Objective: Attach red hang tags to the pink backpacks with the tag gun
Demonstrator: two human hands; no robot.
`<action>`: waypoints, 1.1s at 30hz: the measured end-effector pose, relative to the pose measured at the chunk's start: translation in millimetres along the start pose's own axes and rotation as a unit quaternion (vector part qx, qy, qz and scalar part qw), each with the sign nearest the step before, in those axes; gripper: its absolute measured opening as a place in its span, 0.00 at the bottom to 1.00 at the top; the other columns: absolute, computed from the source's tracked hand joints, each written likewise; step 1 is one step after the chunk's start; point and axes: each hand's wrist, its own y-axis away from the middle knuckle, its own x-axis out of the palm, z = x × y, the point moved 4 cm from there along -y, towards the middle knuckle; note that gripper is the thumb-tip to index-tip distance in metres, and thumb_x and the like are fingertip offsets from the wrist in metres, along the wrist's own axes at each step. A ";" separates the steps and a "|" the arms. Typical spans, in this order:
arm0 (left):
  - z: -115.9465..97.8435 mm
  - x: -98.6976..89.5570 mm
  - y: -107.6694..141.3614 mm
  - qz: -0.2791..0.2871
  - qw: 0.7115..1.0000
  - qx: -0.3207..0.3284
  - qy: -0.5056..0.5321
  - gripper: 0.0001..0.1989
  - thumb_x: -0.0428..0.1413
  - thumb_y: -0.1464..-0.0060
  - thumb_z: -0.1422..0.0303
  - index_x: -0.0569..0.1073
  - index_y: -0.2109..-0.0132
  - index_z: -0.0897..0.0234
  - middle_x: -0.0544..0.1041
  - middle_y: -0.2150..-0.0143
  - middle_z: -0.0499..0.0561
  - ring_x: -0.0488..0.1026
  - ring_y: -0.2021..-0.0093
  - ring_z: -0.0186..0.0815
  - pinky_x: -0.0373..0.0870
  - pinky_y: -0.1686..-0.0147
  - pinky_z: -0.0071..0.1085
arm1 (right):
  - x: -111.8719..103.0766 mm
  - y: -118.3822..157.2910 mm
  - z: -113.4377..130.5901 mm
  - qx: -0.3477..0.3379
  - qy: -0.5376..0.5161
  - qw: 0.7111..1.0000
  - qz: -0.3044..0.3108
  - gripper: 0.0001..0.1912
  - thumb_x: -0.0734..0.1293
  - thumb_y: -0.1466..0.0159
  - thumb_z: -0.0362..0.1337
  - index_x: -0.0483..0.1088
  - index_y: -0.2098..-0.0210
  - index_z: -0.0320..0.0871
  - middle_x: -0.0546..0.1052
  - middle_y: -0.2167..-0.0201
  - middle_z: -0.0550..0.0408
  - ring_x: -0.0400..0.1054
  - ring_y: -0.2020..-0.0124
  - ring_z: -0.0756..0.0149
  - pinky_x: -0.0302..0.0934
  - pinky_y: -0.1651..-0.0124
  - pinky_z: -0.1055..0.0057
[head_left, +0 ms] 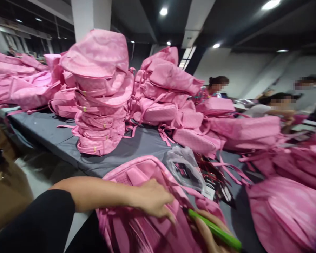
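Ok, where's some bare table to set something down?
Bare grey cloth shows left of the tall bag stack and between that stack and the clear plastic bag; a narrower strip runs between the tags and the big pink bag at right. Crowded: around the open bag under the left hand, and the heaped bags beyond the plastic.

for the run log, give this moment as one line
left hand: at open pink backpack | right hand: holding green tool | table: stacked pink backpacks, clear plastic bag

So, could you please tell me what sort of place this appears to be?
Probably a bag workshop or packing room: a tall stack of similar pink backpacks on a long table, more heaped around it, and other people beyond.
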 end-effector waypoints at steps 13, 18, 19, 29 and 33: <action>65.8 3.4 10.7 -0.105 0.991 0.054 -0.060 0.07 0.53 0.39 0.71 0.76 0.60 0.62 0.79 0.62 0.52 0.74 0.60 0.37 0.67 0.58 0.35 | 97.4 -16.1 0.8 -0.335 0.075 0.939 0.003 0.21 0.65 0.34 0.30 0.70 0.42 0.47 0.79 0.50 0.47 0.76 0.52 0.58 0.72 0.49 0.58; 85.5 -9.3 -21.4 -0.125 0.989 -0.026 -0.079 0.37 0.63 0.47 0.64 0.59 0.34 0.62 0.65 0.35 0.59 0.60 0.36 0.47 0.59 0.41 0.43 | 107.7 -4.8 -6.3 -0.319 0.070 0.943 -0.066 0.22 0.65 0.35 0.28 0.69 0.43 0.47 0.80 0.54 0.47 0.76 0.55 0.57 0.70 0.52 0.58; 90.1 -4.6 -33.0 -0.083 0.992 -0.041 -0.089 0.43 0.64 0.50 0.62 0.56 0.32 0.63 0.66 0.36 0.61 0.62 0.38 0.49 0.60 0.42 0.44 | 108.6 -0.1 -5.2 -0.305 0.067 0.948 -0.062 0.21 0.65 0.35 0.28 0.69 0.43 0.47 0.80 0.54 0.47 0.76 0.55 0.57 0.70 0.52 0.57; 95.2 29.0 -64.8 0.006 0.980 -0.007 -0.197 0.50 0.61 0.49 0.58 0.43 0.28 0.65 0.59 0.32 0.67 0.59 0.36 0.55 0.45 0.36 0.58 | 94.3 -11.3 -18.9 -0.139 0.004 0.984 0.111 0.14 0.65 0.33 0.37 0.71 0.48 0.46 0.80 0.54 0.49 0.76 0.54 0.58 0.71 0.52 0.61; 86.8 30.6 -56.4 0.024 0.976 -0.014 -0.217 0.67 0.67 0.62 0.45 0.36 0.27 0.62 0.44 0.27 0.71 0.43 0.29 0.61 0.36 0.36 0.66 | 84.8 -22.4 -32.5 -0.034 -0.040 0.996 0.076 0.15 0.63 0.32 0.40 0.68 0.47 0.45 0.80 0.56 0.49 0.78 0.60 0.60 0.74 0.59 0.66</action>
